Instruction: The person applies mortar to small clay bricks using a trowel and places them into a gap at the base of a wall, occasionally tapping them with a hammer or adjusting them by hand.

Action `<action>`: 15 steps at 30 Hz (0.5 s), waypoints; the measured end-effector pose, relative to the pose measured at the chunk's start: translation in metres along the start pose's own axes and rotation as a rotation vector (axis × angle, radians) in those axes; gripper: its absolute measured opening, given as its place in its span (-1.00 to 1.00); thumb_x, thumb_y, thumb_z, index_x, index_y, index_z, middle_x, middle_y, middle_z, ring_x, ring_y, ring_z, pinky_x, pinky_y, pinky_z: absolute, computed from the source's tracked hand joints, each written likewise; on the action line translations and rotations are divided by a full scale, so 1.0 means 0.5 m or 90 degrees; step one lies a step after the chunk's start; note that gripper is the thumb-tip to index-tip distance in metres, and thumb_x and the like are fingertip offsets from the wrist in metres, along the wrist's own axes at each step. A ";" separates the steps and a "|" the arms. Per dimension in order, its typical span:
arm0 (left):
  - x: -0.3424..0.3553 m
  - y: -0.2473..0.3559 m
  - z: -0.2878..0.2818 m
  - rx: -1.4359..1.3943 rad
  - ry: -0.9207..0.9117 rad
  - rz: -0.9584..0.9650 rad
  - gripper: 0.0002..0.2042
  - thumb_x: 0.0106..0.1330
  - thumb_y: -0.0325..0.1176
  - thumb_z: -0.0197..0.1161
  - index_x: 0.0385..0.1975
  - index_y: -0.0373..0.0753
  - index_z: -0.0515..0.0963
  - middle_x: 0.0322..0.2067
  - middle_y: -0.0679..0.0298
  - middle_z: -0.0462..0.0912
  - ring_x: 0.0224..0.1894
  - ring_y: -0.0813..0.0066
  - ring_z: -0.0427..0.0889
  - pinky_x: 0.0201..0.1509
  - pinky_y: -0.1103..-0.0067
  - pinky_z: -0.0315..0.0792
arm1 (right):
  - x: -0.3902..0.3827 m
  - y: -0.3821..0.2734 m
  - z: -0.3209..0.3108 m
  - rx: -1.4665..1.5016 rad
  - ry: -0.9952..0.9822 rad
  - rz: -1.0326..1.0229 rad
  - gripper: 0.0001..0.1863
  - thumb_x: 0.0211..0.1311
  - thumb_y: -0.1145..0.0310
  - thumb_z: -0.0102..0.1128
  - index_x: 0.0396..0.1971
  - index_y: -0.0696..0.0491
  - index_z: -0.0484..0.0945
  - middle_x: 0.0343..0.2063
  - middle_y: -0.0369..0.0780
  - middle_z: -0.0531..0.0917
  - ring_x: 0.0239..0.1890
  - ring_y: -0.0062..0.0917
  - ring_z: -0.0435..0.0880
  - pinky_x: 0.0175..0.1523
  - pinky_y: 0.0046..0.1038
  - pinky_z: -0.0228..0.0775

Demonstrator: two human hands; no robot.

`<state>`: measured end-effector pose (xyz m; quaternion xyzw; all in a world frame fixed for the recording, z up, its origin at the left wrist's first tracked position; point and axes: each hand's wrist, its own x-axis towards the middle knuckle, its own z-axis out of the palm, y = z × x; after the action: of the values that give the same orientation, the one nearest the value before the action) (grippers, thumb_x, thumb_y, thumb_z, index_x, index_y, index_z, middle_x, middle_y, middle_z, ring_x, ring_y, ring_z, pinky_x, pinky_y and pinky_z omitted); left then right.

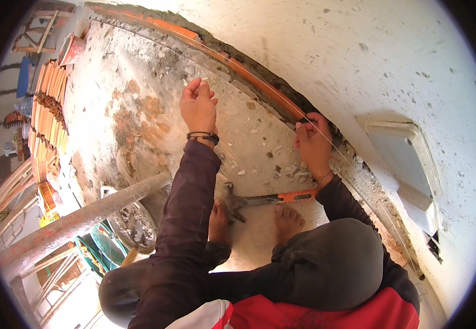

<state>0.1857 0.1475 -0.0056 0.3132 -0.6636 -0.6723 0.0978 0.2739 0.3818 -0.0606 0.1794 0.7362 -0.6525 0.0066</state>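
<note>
My left hand (199, 111) is raised over the dusty ledge, its fingers curled together; small white bits show by the fingertips, and whether they are held I cannot tell. At the base of the white wall, my right hand (314, 143) is closed beside the near end of a row of orange clay tile strips (260, 85). A thin taut string (334, 143) runs along the strips and past the right fingers. What those fingers pinch is hidden. Grey mortar (295, 97) lines the gap between strips and wall. Between my bare feet and the ledge lies a hammer (273, 198) with an orange and black handle.
A slanting, mortar-crusted pole (90, 222) crosses the left side. Stacked orange tiles (50, 118) and a reddish bucket (72, 49) stand at far left. Near the pole is a green container (105, 244). A white plastic box (408, 159) is set in the right wall.
</note>
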 end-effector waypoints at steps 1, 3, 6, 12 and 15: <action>-0.002 0.004 -0.003 0.002 -0.001 0.007 -0.75 0.34 -0.33 0.22 -0.04 -0.24 0.50 -0.21 0.36 0.57 -0.31 0.58 0.57 -0.28 0.62 0.51 | 0.004 0.000 0.000 -0.015 0.006 -0.009 -0.69 0.26 0.41 0.21 -0.07 0.19 0.39 -0.55 -0.24 0.59 -0.66 -0.61 0.57 -0.57 -0.53 0.35; -0.006 0.014 -0.006 0.005 -0.006 0.019 -0.75 0.34 -0.33 0.22 -0.05 -0.25 0.50 -0.25 0.36 0.57 -0.32 0.60 0.56 -0.29 0.62 0.50 | 0.012 0.009 -0.003 -0.014 0.009 -0.018 -0.69 0.27 0.39 0.22 -0.07 0.19 0.40 -0.54 -0.24 0.60 -0.66 -0.61 0.59 -0.56 -0.53 0.36; -0.005 0.035 -0.009 0.013 -0.019 0.040 -0.75 0.34 -0.34 0.21 -0.06 -0.30 0.49 -0.33 0.35 0.57 -0.35 0.62 0.55 -0.31 0.64 0.49 | 0.019 0.018 -0.003 -0.002 0.015 -0.011 -0.69 0.26 0.38 0.23 -0.09 0.18 0.41 -0.53 -0.24 0.61 -0.65 -0.61 0.61 -0.55 -0.53 0.39; -0.004 0.092 -0.014 0.055 -0.064 0.093 -0.74 0.33 -0.34 0.23 -0.05 -0.28 0.49 -0.32 0.37 0.55 -0.35 0.64 0.53 -0.30 0.65 0.47 | 0.017 0.010 0.002 0.026 0.018 0.033 -0.68 0.29 0.37 0.22 -0.08 0.21 0.38 -0.53 -0.24 0.57 -0.63 -0.61 0.60 -0.58 -0.55 0.43; -0.013 0.134 -0.026 0.108 -0.098 0.115 -0.74 0.33 -0.34 0.23 -0.04 -0.27 0.49 -0.31 0.37 0.55 -0.33 0.66 0.52 -0.28 0.67 0.46 | 0.001 0.006 0.011 0.072 -0.004 0.074 -0.69 0.30 0.39 0.19 -0.08 0.22 0.37 -0.53 -0.24 0.55 -0.62 -0.60 0.59 -0.59 -0.54 0.44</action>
<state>0.1790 0.1339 0.0610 0.2070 -0.7493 -0.6239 0.0801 0.2732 0.3771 -0.0646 0.2198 0.6866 -0.6920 0.0366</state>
